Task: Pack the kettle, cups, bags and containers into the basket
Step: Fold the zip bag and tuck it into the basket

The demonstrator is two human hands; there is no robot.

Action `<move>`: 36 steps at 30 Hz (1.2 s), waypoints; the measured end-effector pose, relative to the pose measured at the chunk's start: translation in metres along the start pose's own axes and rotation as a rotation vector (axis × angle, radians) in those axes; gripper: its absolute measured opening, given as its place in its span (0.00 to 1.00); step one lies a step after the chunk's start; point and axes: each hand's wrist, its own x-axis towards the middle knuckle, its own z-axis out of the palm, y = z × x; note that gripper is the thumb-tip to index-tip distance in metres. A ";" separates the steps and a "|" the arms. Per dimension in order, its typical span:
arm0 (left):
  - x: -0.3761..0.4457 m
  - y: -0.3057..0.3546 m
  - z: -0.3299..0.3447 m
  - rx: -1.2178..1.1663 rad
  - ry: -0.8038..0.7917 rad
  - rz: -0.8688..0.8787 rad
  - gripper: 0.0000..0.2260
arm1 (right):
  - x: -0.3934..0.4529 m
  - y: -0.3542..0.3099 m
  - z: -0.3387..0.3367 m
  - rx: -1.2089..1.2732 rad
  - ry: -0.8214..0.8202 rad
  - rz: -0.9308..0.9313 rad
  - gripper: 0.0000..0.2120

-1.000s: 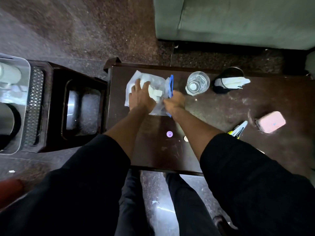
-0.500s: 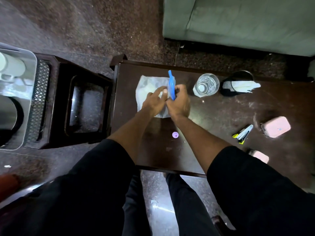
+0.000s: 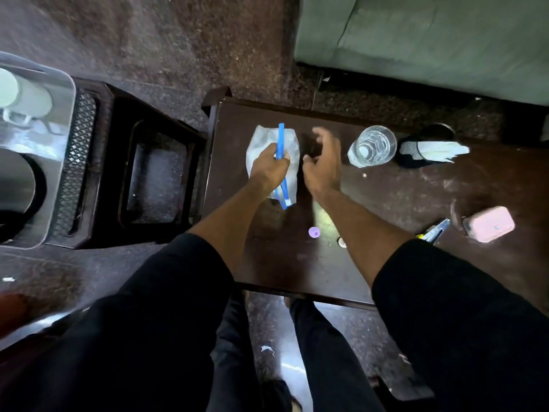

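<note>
A clear plastic zip bag with a blue zipper strip hangs over the left part of the dark wooden table. My left hand is shut on it at the blue strip. My right hand hovers just right of the bag, fingers spread, holding nothing. A clear glass cup stands on the table to the right. The clear plastic basket sits at the far left, with a steel kettle and a white mug inside.
A black mesh holder with white packets lies beside the glass. A pink container, some sachets and a small purple cap lie on the table. A dark stool stands between table and basket. A green sofa is behind.
Both hands were pinching the bag's blue zipper together. My right hand has now let go and opened to the right, while my left hand keeps the bag lifted.
</note>
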 end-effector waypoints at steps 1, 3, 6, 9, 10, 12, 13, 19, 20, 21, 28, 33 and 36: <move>0.000 -0.004 -0.004 -0.010 -0.018 0.013 0.09 | 0.008 -0.003 0.000 0.011 -0.061 0.003 0.32; 0.000 -0.008 -0.013 -0.005 -0.031 0.044 0.09 | 0.023 -0.009 0.002 -0.031 -0.191 -0.027 0.31; -0.001 -0.008 -0.024 0.043 0.036 0.137 0.13 | 0.037 -0.019 0.006 -0.102 -0.338 -0.168 0.23; -0.001 -0.004 -0.031 0.043 0.174 0.196 0.19 | 0.042 -0.032 0.009 -0.202 -0.398 -0.266 0.19; -0.001 -0.002 -0.033 0.044 0.222 0.208 0.19 | 0.043 -0.035 0.010 -0.234 -0.415 -0.288 0.16; -0.002 0.002 -0.036 0.109 0.318 0.227 0.18 | 0.044 -0.038 0.011 -0.258 -0.432 -0.243 0.09; -0.003 0.003 -0.039 0.150 0.367 0.243 0.18 | 0.043 -0.037 0.011 -0.261 -0.430 -0.201 0.06; -0.012 -0.003 -0.041 0.219 0.471 0.351 0.14 | 0.044 -0.030 0.020 -0.176 -0.340 -0.035 0.10; -0.012 -0.006 -0.039 0.180 0.460 0.323 0.13 | 0.045 -0.028 0.021 -0.202 -0.329 -0.045 0.10; -0.010 -0.008 -0.038 0.131 0.437 0.280 0.14 | 0.045 -0.027 0.022 -0.240 -0.316 -0.070 0.10; 0.009 -0.018 -0.049 0.474 0.145 0.156 0.25 | 0.023 -0.019 0.026 -0.213 -0.018 -0.072 0.11; 0.029 0.006 -0.058 0.496 0.104 0.174 0.19 | -0.004 -0.018 0.030 -0.355 -0.152 -0.398 0.10; 0.038 0.015 -0.053 0.524 0.084 0.095 0.19 | -0.009 -0.019 0.037 -0.383 -0.285 -0.376 0.20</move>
